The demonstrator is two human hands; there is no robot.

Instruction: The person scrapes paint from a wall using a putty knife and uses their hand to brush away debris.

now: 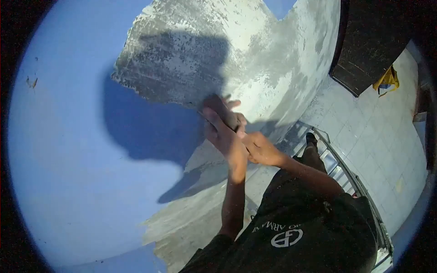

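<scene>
My left hand (222,136) is closed round a dark brown, block-like tool (221,110), its exact kind blurred. The tool's upper end is against or very close to the wall, at the border between blue paint (68,150) and bare grey-white plaster (259,59). Just beside it, my right hand (260,148) is closed at the tool's lower end, touching my left hand. The grip of the right fingers is partly hidden. A large shadow of my head and arms falls across paint and plaster.
Below me is a metal frame with rungs (353,177), my foot (311,139) near its top end. Pale floor tiles (371,132) spread beyond. A dark panel-like piece of furniture (368,41) stands at upper right, with a yellow bag-like item (388,83) beside it.
</scene>
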